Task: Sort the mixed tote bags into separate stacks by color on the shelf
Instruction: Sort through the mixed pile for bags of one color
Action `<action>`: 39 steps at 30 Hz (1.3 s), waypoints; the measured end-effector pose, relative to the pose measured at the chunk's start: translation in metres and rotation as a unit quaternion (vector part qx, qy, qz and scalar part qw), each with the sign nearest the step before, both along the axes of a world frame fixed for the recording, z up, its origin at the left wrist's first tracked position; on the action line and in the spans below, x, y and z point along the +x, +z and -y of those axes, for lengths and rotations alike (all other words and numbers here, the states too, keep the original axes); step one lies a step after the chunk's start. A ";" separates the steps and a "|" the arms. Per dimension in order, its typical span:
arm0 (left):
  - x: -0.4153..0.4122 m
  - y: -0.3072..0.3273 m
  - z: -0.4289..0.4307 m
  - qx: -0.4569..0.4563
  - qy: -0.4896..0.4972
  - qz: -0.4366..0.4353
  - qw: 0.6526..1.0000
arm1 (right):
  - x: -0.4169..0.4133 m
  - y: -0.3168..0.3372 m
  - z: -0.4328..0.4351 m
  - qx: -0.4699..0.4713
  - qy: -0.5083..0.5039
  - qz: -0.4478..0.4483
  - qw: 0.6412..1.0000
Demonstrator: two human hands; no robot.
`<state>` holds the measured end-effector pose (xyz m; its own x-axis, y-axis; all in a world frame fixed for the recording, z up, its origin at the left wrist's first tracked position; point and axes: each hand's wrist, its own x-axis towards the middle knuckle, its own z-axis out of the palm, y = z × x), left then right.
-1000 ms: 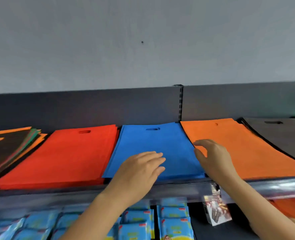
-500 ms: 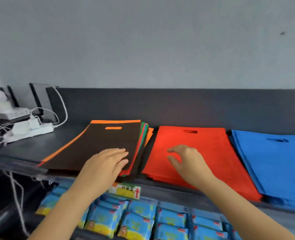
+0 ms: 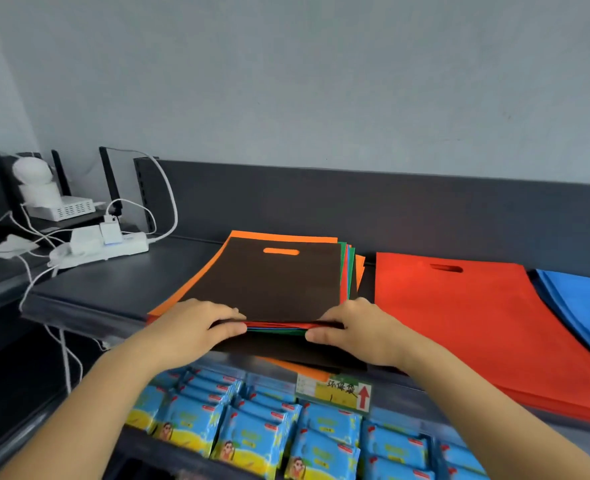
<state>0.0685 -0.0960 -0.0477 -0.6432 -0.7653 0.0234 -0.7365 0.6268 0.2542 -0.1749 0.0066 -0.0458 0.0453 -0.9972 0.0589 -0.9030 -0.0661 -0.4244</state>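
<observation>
Head view shows both hands, left hand [image 3: 196, 327] and right hand [image 3: 352, 327], newly moved from hovering to fingers clamped on the mixed stack [image 3: 273, 282] at frame centre, so sorting resumes.

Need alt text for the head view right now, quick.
Both hands, left hand and right hand, grip the near edge of the mixed bag stack, black bag on top. Sorted red stack and blue stack lie to its right.
</observation>
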 end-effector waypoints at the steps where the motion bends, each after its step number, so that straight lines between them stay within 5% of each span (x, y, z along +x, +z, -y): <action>1: -0.001 0.002 0.001 -0.003 0.001 0.001 1.000 | 0.000 0.001 -0.001 0.001 -0.011 0.025 1.000; 10: 0.007 0.008 -0.002 0.054 -0.044 0.016 0.997 | 0.008 -0.016 -0.002 -0.103 -0.137 0.072 0.983; 18: 0.006 0.011 -0.004 0.039 -0.045 -0.018 0.998 | -0.004 0.001 -0.023 -0.004 -0.002 0.220 0.975; 21: 0.003 0.010 -0.006 0.035 -0.043 -0.038 0.998 | -0.004 0.011 -0.024 -0.037 -0.021 0.184 0.982; 24: -0.002 0.008 -0.016 -0.046 -0.029 -0.045 0.998 | -0.004 0.016 -0.023 -0.060 -0.050 0.074 0.994; 26: -0.007 0.012 -0.026 -0.132 -0.016 -0.064 0.989 | -0.006 0.019 -0.023 -0.108 -0.109 0.083 0.985; 28: -0.013 0.016 -0.035 -0.187 -0.005 -0.074 0.980 | -0.012 0.028 -0.025 -0.094 -0.197 0.215 0.952; 30: -0.021 0.017 -0.047 -0.220 -0.019 -0.060 0.973 | -0.023 0.039 -0.032 0.016 -0.263 0.387 0.884; 32: -0.033 0.015 -0.060 -0.249 -0.041 -0.032 0.967 | -0.038 0.044 -0.043 0.098 -0.278 0.464 0.835; 35: -0.056 0.007 -0.083 -0.309 -0.084 -0.029 0.947 | -0.051 0.040 -0.061 0.105 -0.242 0.449 0.853; 39: -0.089 0.005 -0.108 -0.360 -0.135 -0.037 0.922 | -0.082 0.032 -0.085 -0.035 -0.275 0.381 0.882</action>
<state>-0.0207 0.0116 -0.0429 -0.7848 -0.3459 0.5143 -0.5255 0.8113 -0.2563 -0.2574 0.0915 -0.0138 -0.5226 -0.8493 -0.0748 -0.2613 0.2431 -0.9341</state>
